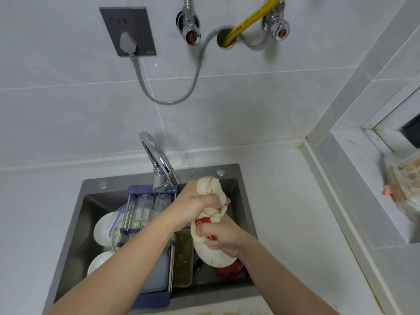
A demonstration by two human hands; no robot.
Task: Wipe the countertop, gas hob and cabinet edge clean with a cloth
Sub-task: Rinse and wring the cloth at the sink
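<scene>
A cream cloth (210, 189) with red markings is bunched and twisted between both hands above the dark sink (244, 201). My left hand (195, 205) grips its upper end, just right of the chrome tap (159, 164). My right hand (221, 238) grips its lower end, fingers curled round the fabric. White countertop (286, 201) lies on both sides of the sink. The gas hob and the cabinet edge are out of view.
A blue-framed drying rack (147, 296) with glasses spans the sink's middle, with white bowls (103, 228) to its left and a white plate (211, 253) under my right hand. A wall socket (128, 30), valves and hoses sit above. A plastic-wrapped package (402, 185) lies on the right ledge.
</scene>
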